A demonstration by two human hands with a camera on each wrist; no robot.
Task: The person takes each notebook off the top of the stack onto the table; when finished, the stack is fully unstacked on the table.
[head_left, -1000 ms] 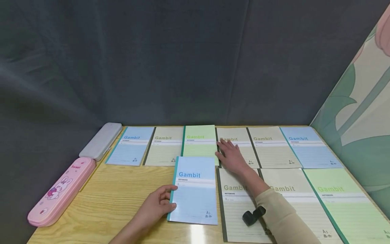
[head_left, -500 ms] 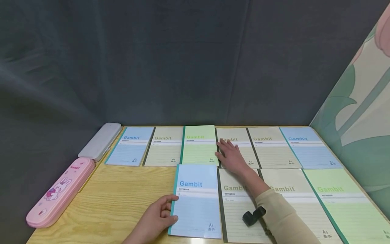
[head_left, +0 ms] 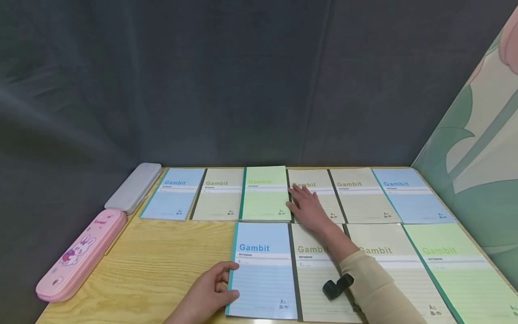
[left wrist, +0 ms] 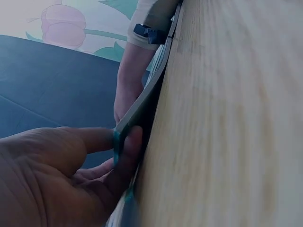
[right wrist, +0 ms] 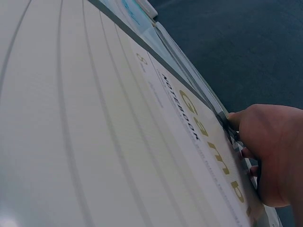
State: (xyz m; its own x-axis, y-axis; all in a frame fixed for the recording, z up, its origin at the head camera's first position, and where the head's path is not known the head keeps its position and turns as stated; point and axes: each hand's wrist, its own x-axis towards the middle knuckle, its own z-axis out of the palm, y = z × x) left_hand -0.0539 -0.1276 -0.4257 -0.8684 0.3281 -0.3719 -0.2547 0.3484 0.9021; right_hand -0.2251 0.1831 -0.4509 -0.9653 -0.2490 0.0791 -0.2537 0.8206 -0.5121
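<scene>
Laying-out step: the left hand (head_left: 210, 290) pinches the teal spine edge of the blue Gambit notebook (head_left: 263, 270), thumb on the cover and fingers curled beneath, at the left end of the near row on the wooden table (head_left: 162, 256), while the right hand (head_left: 309, 207) rests flat, fingers straight, on a beige notebook (head_left: 319, 195) in the far row. The blue notebook lies flat, its long axis running away from the person, title end toward the far row, just beside the near beige notebook (head_left: 317, 274). The next move would seem to call for releasing the spine without skewing the book.
</scene>
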